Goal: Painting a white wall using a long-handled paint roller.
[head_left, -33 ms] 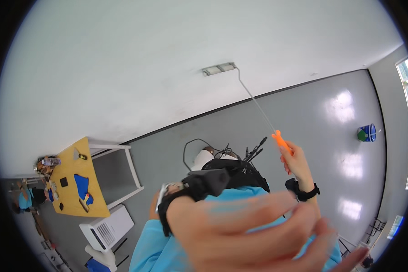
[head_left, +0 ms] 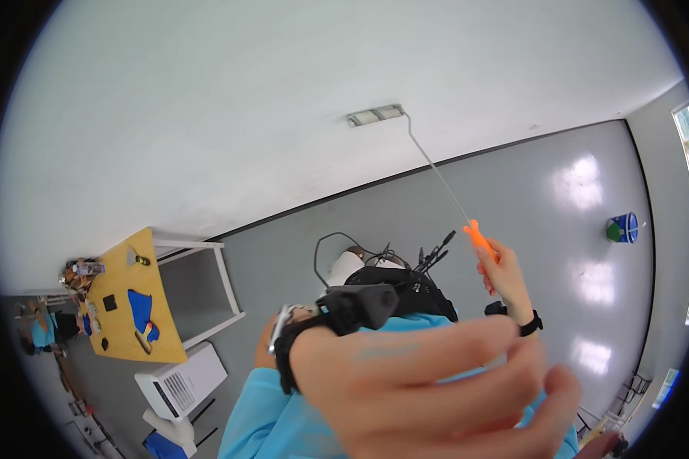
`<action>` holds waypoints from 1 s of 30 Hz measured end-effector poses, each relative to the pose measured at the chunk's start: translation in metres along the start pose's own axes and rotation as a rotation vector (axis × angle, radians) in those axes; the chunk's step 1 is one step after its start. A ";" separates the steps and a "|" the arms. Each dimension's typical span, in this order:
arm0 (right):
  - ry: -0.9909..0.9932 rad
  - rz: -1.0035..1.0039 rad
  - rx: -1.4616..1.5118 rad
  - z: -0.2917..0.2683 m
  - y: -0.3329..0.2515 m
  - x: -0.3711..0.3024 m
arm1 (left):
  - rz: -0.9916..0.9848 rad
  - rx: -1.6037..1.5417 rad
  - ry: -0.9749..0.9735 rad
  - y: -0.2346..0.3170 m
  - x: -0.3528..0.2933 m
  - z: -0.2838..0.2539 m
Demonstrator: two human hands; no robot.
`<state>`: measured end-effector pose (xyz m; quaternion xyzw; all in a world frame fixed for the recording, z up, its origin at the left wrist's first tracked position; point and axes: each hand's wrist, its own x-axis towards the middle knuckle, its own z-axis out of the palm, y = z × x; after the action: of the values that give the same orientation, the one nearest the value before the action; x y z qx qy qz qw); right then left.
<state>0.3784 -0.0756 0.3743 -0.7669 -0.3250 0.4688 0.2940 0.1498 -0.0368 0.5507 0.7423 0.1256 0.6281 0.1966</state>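
Observation:
In my right hand (head_left: 504, 274), fingers wrapped round its orange handle, is a paint roller (head_left: 376, 115). Its long thin wire frame reaches up and to the left, and the grey-and-white striped roller head appears to rest against the white wall (head_left: 230, 99), a little above the floor line. Large in the foreground is my left hand (head_left: 429, 382), raised close to the camera, slightly blurred, with fingers loosely bent and partly apart. Nothing shows in it. A black strap with a small black device (head_left: 357, 306) sits on the left wrist.
A yellow-topped table (head_left: 172, 317) at left bears a scraper, blue items and tools. Below it stand a white vented appliance (head_left: 182, 381) and a chair. On the grey floor (head_left: 513, 183) at right is a blue bucket (head_left: 622, 228). Black cables (head_left: 436, 256) hang before me. Another person (head_left: 44, 330) is far left.
The fingers of my left hand have curled in somewhat. The whole scene shifts slightly right in view; my right hand keeps its hold on the paint roller.

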 end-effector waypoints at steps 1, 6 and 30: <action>-0.026 -0.012 0.000 0.000 0.000 0.000 | 0.000 -0.070 -0.003 -0.001 -0.001 0.006; -0.018 -0.014 0.012 0.000 0.001 0.000 | 0.524 -0.016 0.188 -0.027 -0.007 0.026; -0.035 0.040 -0.127 0.095 0.121 0.215 | -0.974 0.061 -0.045 -0.235 -0.203 0.004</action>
<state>0.3936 0.0299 0.1325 -0.7821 -0.3436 0.4665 0.2294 0.1315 0.0845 0.2651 0.6158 0.4724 0.4430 0.4487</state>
